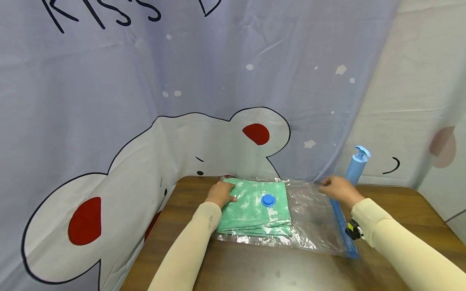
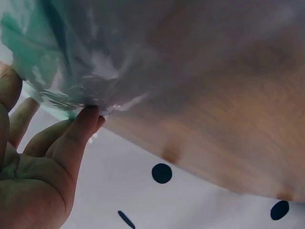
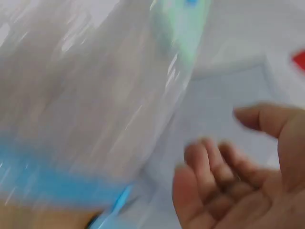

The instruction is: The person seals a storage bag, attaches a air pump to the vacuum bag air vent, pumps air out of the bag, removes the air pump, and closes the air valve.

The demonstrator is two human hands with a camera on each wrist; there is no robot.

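A clear vacuum storage bag point(image 1: 314, 216) lies across the table with folded green-and-white cloth point(image 1: 251, 210) in its left part. A round blue valve point(image 1: 268, 200) sits on the bag over the cloth, and a blue zip strip point(image 1: 344, 226) runs along its right end. My left hand point(image 1: 220, 194) rests at the bag's far left corner; in the left wrist view its fingertips point(image 2: 88, 114) touch the bag's edge. Above the bag's far right part is my right hand point(image 1: 340, 190), blurred in the right wrist view, with fingers point(image 3: 190, 191) loosely bent and nothing between them.
A light blue hand pump point(image 1: 354, 167) stands behind my right hand near the back of the brown wooden table point(image 1: 255, 266). Behind the table hangs a printed curtain point(image 1: 218, 72) with white and red shapes.
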